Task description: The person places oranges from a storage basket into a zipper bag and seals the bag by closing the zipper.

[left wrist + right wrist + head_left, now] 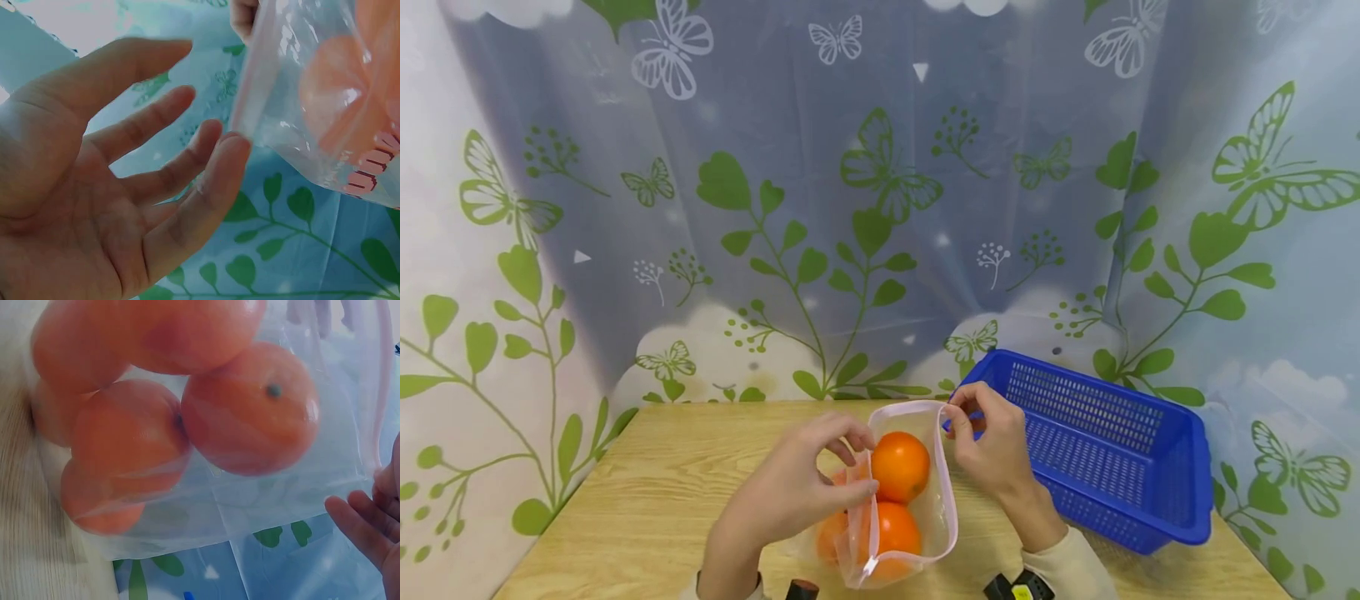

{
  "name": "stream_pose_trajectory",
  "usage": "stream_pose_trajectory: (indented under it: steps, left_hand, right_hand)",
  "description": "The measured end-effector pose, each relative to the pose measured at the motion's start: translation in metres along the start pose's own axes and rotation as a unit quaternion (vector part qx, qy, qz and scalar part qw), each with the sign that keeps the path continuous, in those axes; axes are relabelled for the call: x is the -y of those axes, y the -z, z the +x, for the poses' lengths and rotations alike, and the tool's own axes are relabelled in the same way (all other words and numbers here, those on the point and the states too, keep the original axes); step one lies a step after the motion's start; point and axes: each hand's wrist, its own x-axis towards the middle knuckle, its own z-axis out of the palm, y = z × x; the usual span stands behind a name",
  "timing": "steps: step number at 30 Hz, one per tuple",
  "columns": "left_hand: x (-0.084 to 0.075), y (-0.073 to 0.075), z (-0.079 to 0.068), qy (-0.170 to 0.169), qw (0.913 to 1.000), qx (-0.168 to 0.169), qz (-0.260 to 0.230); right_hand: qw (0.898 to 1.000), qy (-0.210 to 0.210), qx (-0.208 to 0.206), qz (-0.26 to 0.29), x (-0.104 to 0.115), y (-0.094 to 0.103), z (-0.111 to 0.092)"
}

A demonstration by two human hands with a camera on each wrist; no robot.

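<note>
A clear zip bag (950,500) with a pale pink rim stands on the table with its mouth spread. Several oranges (900,467) are inside; through the clear side they show as a pile in the right wrist view. My right hand (992,446) pinches the far right corner of the rim between thumb and fingers. At the left side of the mouth is my left hand (801,483), its fingers loosely bent and apart. In the left wrist view a fingertip (236,142) meets the bag's edge, and the palm holds nothing. A white zip slider (870,567) sits at the near corner.
A blue perforated plastic basket (1198,467) stands to the right, just beyond my right hand. The wooden table (647,500) runs back to a curtain (970,192) printed with leaves and butterflies, which also hangs along both sides.
</note>
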Motion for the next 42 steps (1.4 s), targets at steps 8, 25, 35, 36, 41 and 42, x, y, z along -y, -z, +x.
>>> stream_pose_trajectory:
  steps: [8, 25, 35, 36, 41, 42]
  left_hand:
    - [-0.015, -0.02, 0.0, 0.001, 0.9924, 0.084, 0.09]
    - [-0.014, -0.016, -0.005, 0.05, 0.9748, 0.047, 0.212]
    - [-0.001, 0.005, -0.011, 0.106, 0.973, 0.029, 0.203]
    - [0.0, 0.007, -0.012, 0.109, 0.9725, 0.026, 0.204]
    - [0.004, 0.016, -0.014, 0.113, 0.9743, 0.002, 0.195]
    - [0.005, 0.018, -0.014, 0.112, 0.976, -0.003, 0.187]
  right_hand:
    - [0.998, -0.001, -0.02, -0.053, -0.009, 0.005, 0.001]
    - [0.998, 0.012, -0.009, -0.058, -0.013, 0.013, 0.006]
    - [0.995, -0.003, 0.074, -0.064, -0.019, 0.036, 0.012]
    - [0.994, -0.01, 0.087, -0.063, -0.02, 0.039, 0.012]
    - [0.986, -0.035, 0.156, -0.056, -0.017, 0.056, 0.017]
    - [0.984, -0.034, 0.167, -0.057, -0.017, 0.06, 0.018]
